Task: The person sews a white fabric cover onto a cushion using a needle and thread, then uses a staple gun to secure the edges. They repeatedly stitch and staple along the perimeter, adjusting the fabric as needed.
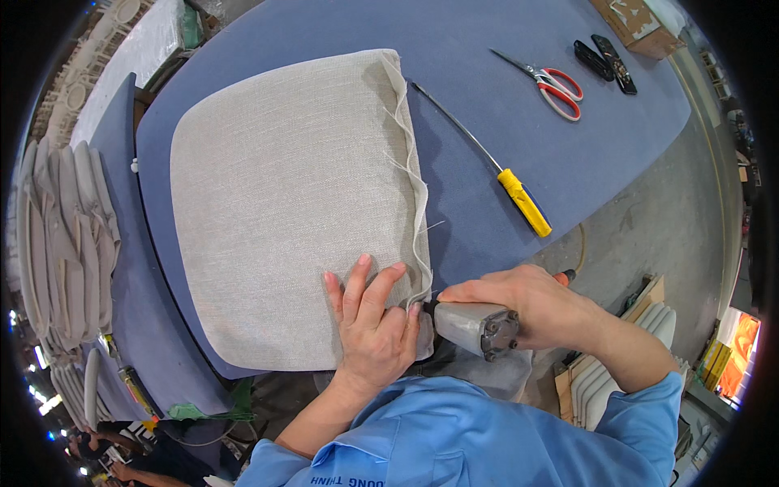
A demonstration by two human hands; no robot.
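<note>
Beige fabric cushion (pixel 284 195) under my left hand (pixel 373 329), metal tool (pixel 469 325) in my right hand (pixel 544 304)

Beige folded pieces (pixel 61 235) stack up at the far left. Next, the cushion lies on the blue counter (pixel 503 114); my left hand rests by its lower right corner, fingers spread, thumb at the loose fabric edge (pixel 411 154). My right hand wraps round the tool, its nose by that edge. Farther right lie a yellow-handled screwdriver (pixel 523 203) and red-handled scissors (pixel 540 75).
</note>
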